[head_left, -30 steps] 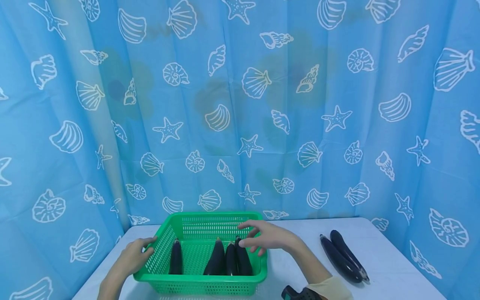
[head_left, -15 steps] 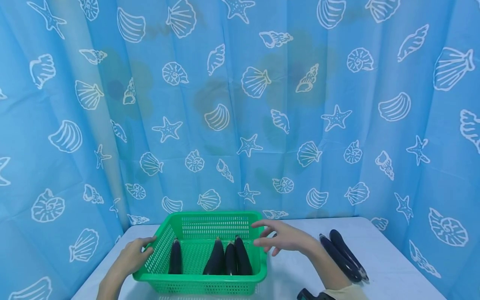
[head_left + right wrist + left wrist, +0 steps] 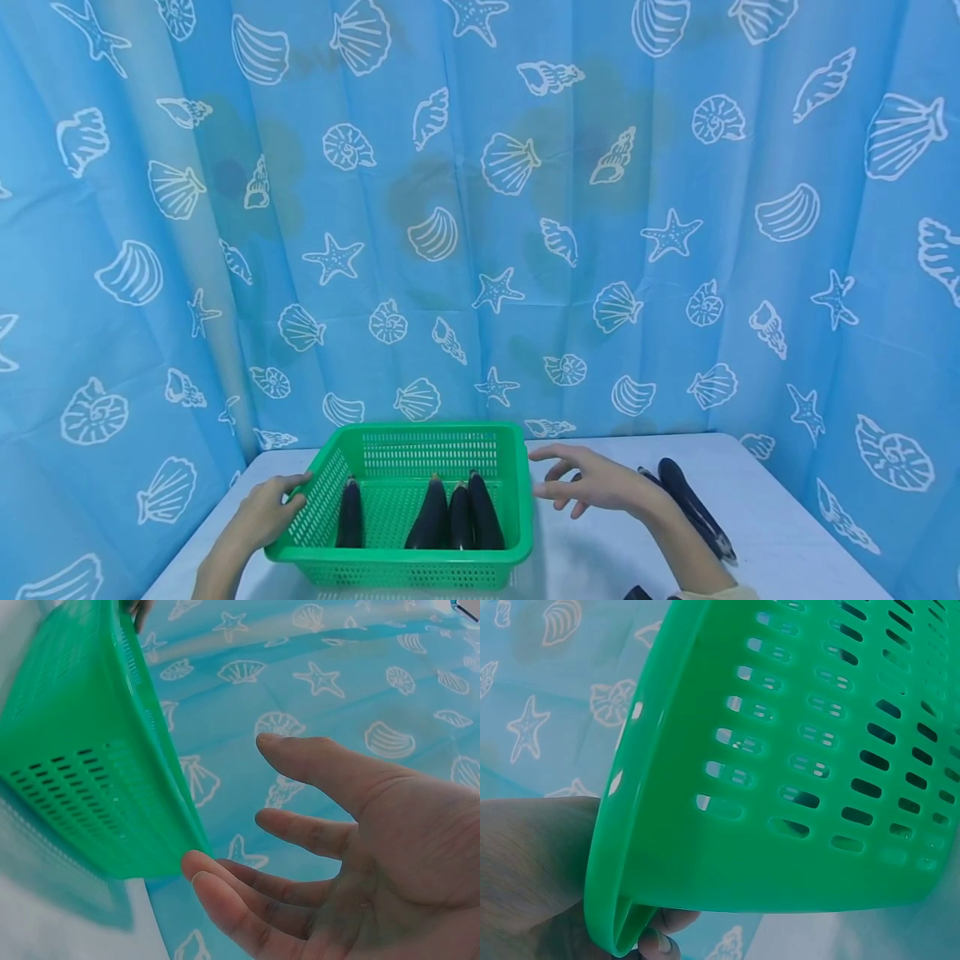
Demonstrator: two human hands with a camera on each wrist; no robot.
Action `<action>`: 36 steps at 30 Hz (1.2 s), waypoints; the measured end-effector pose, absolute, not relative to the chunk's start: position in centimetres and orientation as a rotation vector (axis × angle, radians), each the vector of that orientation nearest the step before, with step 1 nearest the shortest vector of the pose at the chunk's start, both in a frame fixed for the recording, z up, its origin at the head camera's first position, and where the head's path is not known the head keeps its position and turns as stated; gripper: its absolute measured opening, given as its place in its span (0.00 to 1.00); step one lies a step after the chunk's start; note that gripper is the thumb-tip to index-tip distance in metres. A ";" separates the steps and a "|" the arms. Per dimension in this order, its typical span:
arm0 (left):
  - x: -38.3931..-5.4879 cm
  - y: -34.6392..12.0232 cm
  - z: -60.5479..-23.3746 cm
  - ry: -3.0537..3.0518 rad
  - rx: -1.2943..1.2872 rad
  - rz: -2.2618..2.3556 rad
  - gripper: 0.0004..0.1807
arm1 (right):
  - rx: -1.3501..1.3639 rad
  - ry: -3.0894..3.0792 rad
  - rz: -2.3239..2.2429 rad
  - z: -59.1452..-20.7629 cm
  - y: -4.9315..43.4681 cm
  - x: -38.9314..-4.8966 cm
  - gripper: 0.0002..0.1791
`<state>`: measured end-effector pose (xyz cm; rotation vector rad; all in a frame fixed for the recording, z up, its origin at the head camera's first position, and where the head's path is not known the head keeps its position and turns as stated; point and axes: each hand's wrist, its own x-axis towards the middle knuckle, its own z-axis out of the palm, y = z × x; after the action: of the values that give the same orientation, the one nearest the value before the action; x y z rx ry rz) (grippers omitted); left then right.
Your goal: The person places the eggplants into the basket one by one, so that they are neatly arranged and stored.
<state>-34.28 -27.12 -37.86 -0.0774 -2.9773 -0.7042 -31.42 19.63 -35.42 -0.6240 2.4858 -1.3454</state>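
A green plastic basket (image 3: 405, 575) with slotted walls stands on the table. My left hand (image 3: 262, 508) grips its left rim; in the left wrist view the fingers (image 3: 660, 941) curl under the rim (image 3: 619, 900). Inside lie several dark eggplants: one eggplant (image 3: 350, 517) at the left, and three together at the right, among them the rightmost eggplant (image 3: 486, 512). My right hand (image 3: 592, 479) is just outside the right wall, holding nothing, its fingers relaxed and spread. In the right wrist view its palm (image 3: 405, 855) faces the basket's wall (image 3: 90, 795).
Two more eggplants (image 3: 693, 504) lie side by side on the white table (image 3: 780, 533) to the right, partly hidden behind my right forearm. A blue shell-print curtain (image 3: 480, 250) hangs behind the table and along both sides.
My right hand has moved right, from over the eggplants in the basket to outside its right rim. The left hand has kept its grip on the left rim.
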 end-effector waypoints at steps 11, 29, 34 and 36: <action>-34.5 -27.1 -38.0 -2.979 -0.077 -0.693 0.24 | -0.604 2.469 -1.349 -36.8 22.2 -31.1 0.36; -34.2 -27.2 -38.0 -2.983 -0.063 -0.710 0.23 | -0.477 2.513 -1.323 -38.3 26.5 -30.3 0.37; -34.2 -27.1 -37.9 -2.986 -0.061 -0.705 0.23 | -0.411 2.537 -1.319 -38.9 27.6 -30.4 0.38; -34.2 -27.1 -37.9 -2.987 -0.061 -0.698 0.23 | -0.409 2.546 -1.320 -39.1 27.9 -30.3 0.38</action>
<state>-34.19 -27.13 -37.87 -0.0612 -2.9868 -0.6978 -30.33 27.91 -39.05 -0.4088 2.5463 -1.3198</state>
